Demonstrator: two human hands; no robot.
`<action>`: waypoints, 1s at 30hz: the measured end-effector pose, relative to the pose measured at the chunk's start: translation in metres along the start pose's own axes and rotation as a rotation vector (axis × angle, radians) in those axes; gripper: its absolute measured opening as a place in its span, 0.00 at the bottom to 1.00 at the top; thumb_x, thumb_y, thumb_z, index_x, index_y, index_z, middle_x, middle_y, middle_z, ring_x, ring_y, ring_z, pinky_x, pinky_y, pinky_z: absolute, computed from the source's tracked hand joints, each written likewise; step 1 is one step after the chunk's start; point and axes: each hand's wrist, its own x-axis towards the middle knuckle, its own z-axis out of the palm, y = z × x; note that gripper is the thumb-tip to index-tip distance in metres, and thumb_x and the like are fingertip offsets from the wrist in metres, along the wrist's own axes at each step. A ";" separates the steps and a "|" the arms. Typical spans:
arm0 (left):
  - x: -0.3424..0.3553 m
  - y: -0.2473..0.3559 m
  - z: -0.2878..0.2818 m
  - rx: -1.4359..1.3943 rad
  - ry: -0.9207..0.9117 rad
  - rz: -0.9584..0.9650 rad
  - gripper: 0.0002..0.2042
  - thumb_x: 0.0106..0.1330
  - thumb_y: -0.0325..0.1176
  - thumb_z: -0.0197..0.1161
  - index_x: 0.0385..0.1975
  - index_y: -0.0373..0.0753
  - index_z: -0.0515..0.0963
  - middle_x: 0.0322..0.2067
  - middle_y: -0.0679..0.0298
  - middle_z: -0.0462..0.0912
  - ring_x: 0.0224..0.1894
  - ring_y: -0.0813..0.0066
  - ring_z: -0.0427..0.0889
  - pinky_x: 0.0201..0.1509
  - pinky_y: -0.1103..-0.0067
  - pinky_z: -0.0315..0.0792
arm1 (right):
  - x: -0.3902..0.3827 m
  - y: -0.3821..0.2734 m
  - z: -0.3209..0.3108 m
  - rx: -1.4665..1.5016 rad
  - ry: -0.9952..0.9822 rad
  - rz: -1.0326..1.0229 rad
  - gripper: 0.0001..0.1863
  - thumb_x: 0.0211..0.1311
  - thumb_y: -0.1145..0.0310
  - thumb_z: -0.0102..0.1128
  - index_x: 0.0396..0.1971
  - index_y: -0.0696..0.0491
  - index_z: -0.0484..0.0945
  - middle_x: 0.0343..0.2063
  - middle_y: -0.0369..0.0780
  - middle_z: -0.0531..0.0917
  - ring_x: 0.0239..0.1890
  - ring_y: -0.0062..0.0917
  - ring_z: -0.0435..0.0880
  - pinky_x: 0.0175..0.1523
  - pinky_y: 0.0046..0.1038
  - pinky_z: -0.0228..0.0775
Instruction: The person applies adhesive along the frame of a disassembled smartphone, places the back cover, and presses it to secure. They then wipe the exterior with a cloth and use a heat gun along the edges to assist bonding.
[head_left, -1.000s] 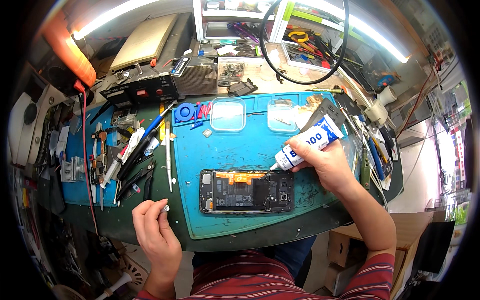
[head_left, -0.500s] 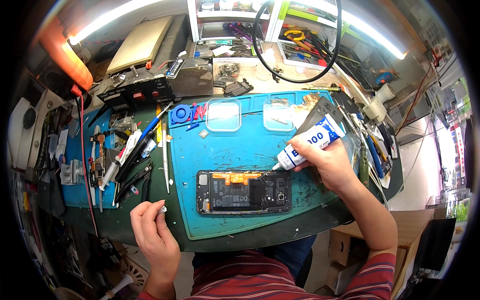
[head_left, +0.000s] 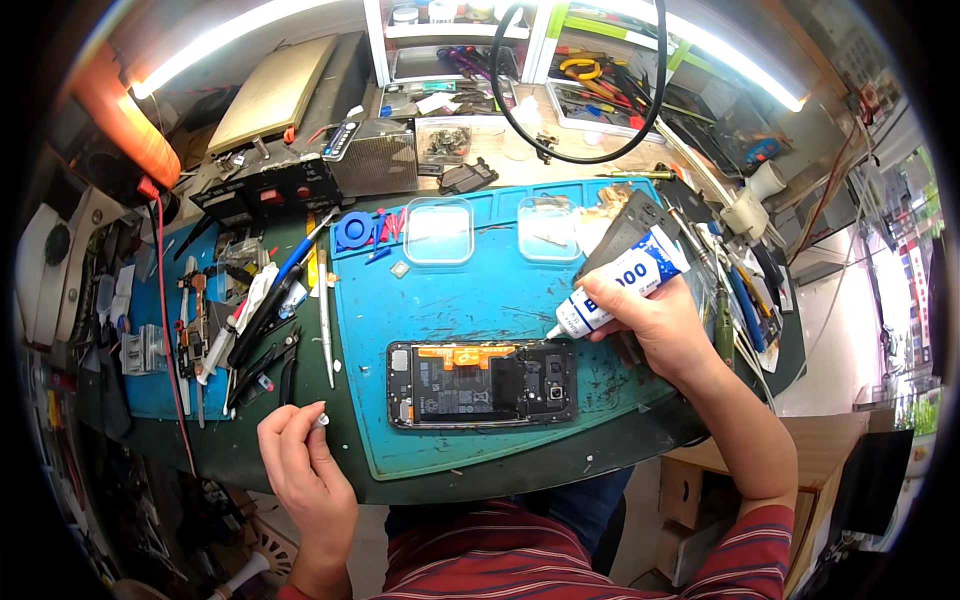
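Note:
An opened smartphone [head_left: 470,412] lies flat on the blue mat, its black battery and an orange flex cable exposed. My right hand [head_left: 662,322] is closed round a white and blue glue tube [head_left: 655,258]. The tube tilts down to the left, its narrow nozzle at the phone's far edge near the right corner; whether it touches is too fine to tell. Off the mat's near left corner, my left hand [head_left: 308,465] pinches a small white cap [head_left: 321,421] between thumb and fingers. Behind the tube lies a dark phone back cover [head_left: 632,228], partly hidden.
The blue mat [head_left: 430,305] bears two clear plastic boxes, the left one [head_left: 438,232] and the right one [head_left: 547,230]. Left of it lie tweezers [head_left: 326,325], pliers [head_left: 289,365] and a syringe [head_left: 214,352]. Tools crowd the right side. A black cable loop [head_left: 580,158] hangs above the back.
The nozzle has slid slightly rightward along the phone's far edge. My whole view has shifted a little; my left hand keeps its pinch.

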 end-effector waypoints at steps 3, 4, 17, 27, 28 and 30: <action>0.000 0.000 0.000 0.006 -0.002 0.000 0.09 0.69 0.17 0.52 0.45 0.32 0.75 0.42 0.54 0.71 0.42 0.60 0.75 0.45 0.72 0.71 | 0.000 -0.001 0.000 -0.001 -0.008 0.008 0.13 0.60 0.69 0.70 0.40 0.60 0.77 0.32 0.41 0.85 0.32 0.23 0.87 0.30 0.23 0.81; 0.000 0.000 -0.001 0.007 -0.003 0.000 0.09 0.69 0.17 0.52 0.45 0.32 0.75 0.42 0.54 0.71 0.42 0.60 0.75 0.45 0.72 0.71 | 0.000 -0.001 0.001 -0.003 -0.015 0.006 0.13 0.60 0.69 0.70 0.40 0.60 0.77 0.32 0.41 0.85 0.32 0.23 0.87 0.30 0.23 0.81; 0.000 -0.001 -0.001 -0.009 -0.006 0.001 0.09 0.68 0.17 0.52 0.45 0.31 0.75 0.42 0.54 0.71 0.42 0.60 0.75 0.44 0.72 0.71 | 0.001 0.001 0.009 0.010 -0.025 -0.002 0.12 0.60 0.70 0.70 0.39 0.60 0.78 0.33 0.40 0.85 0.33 0.24 0.87 0.30 0.23 0.81; -0.001 0.000 0.001 -0.015 0.017 -0.022 0.07 0.70 0.19 0.51 0.44 0.32 0.75 0.42 0.55 0.73 0.42 0.62 0.75 0.45 0.74 0.70 | -0.001 0.000 0.000 -0.063 0.018 0.032 0.12 0.60 0.70 0.70 0.38 0.60 0.78 0.32 0.40 0.85 0.31 0.23 0.87 0.29 0.23 0.81; -0.001 0.000 0.001 -0.017 0.018 -0.024 0.07 0.70 0.19 0.51 0.44 0.32 0.75 0.42 0.55 0.73 0.42 0.62 0.75 0.46 0.74 0.70 | -0.001 0.000 0.001 -0.046 0.012 0.018 0.12 0.60 0.70 0.70 0.39 0.60 0.78 0.32 0.40 0.85 0.31 0.23 0.87 0.29 0.23 0.81; -0.001 0.001 0.001 -0.016 0.018 -0.026 0.07 0.70 0.19 0.52 0.44 0.32 0.75 0.42 0.55 0.73 0.42 0.63 0.75 0.46 0.74 0.70 | -0.001 -0.001 0.001 -0.014 0.003 -0.009 0.12 0.60 0.70 0.70 0.39 0.60 0.78 0.32 0.40 0.85 0.31 0.24 0.87 0.29 0.23 0.81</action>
